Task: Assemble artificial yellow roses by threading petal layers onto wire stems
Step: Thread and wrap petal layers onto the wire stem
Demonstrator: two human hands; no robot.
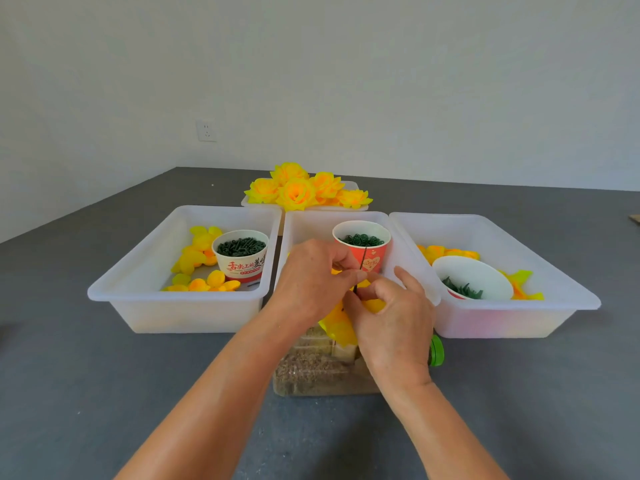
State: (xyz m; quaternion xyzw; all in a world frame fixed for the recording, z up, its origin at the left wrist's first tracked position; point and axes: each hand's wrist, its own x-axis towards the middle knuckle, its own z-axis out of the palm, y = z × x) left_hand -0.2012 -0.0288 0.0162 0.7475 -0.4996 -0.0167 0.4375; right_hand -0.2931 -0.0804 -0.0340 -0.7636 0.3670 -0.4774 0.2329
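Observation:
A thin dark wire stem (pixel 363 268) stands upright in front of the middle white tray (pixel 304 225). Yellow petal layers (pixel 337 323) sit on it, low down between my hands. My left hand (pixel 311 278) pinches a petal layer at the wire with curled fingers. My right hand (pixel 391 313) grips the petals from the right, thumb and forefinger at the wire. The wire's lower end is hidden behind my hands, above a clear bottle (pixel 311 368) of grainy filling that lies on the table.
The left tray (pixel 138 271) holds loose yellow petals and a cup of dark green pieces (pixel 240 254). A red cup of green rings (pixel 362 244) stands in the middle tray. The right tray (pixel 519 306) holds petals and a tilted cup of green leaves (pixel 471 278). Finished yellow roses (pixel 304 188) lie behind.

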